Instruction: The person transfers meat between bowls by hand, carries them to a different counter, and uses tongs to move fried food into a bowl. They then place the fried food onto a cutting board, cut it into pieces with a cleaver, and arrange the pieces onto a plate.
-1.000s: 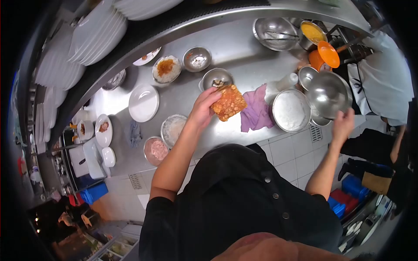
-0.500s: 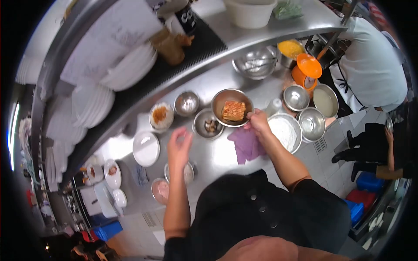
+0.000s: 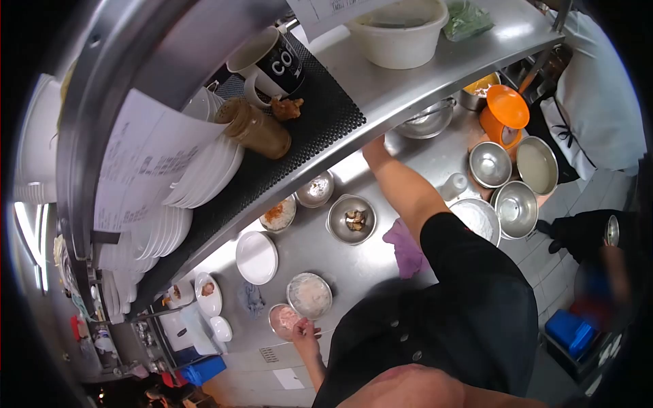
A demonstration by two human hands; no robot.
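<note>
Fingers of the left hand [image 3: 305,333] rest loosely on a pink-filled bowl [image 3: 283,319]; right hand hidden under the shelf [image 3: 408,78].

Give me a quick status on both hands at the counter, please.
Left hand low at the counter edge, touching the pink-filled bowl. Right hand hidden, its arm reaching under the shelf. Purple cloth beside that arm.

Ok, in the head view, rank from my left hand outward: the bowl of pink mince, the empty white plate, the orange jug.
1. Bowl of pink mince: touching the left hand, counter's near edge.
2. Empty white plate: mid-counter, farther back.
3. Orange jug: far right end.
</note>
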